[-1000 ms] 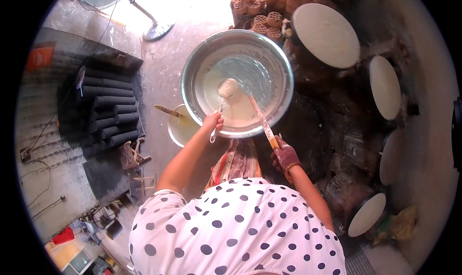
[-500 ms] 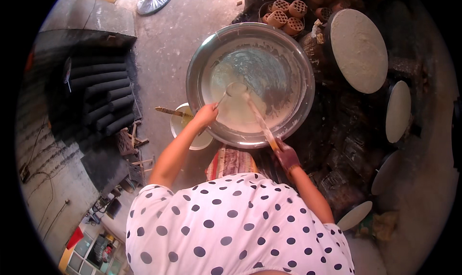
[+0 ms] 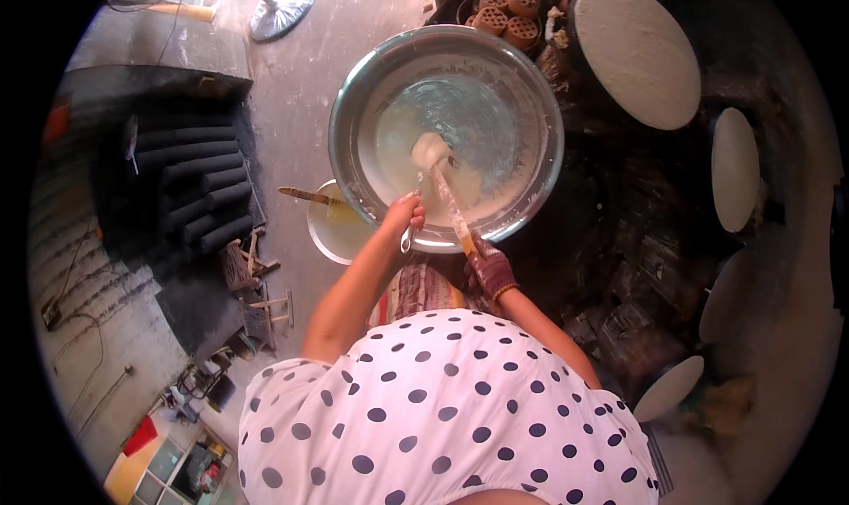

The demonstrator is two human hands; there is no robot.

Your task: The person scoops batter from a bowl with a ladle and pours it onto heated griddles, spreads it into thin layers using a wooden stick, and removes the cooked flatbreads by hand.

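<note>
A wide metal basin (image 3: 550, 142) holds pale, runny batter (image 3: 396, 156), with smears up its inner wall. My bare left hand (image 3: 404, 211) is closed round the handle of a ladle (image 3: 430, 149); the hooked handle end sticks out below my fist. Pale batter covers the ladle's bowl, over the middle of the basin. My right hand (image 3: 489, 269), in a dark maroon knitted glove, grips a flat wooden stick (image 3: 452, 206) near the basin's front rim. Coated in batter, the stick slants up and left, its far end at the ladle's bowl.
Left of the basin stands a white bucket (image 3: 329, 240) with a brush (image 3: 305, 194) across its rim. Round griddles topped with pale discs (image 3: 635, 54) line the right side. Perforated clay-coloured cylinders (image 3: 508, 14) sit behind; black cylinders (image 3: 199, 182) are stacked at left.
The ladle's bowl, thin and ring-like before, now shows as a rounded, batter-covered mass. My left hand has turned, exposing the hooked handle end. The stick's far end has moved left to the ladle.
</note>
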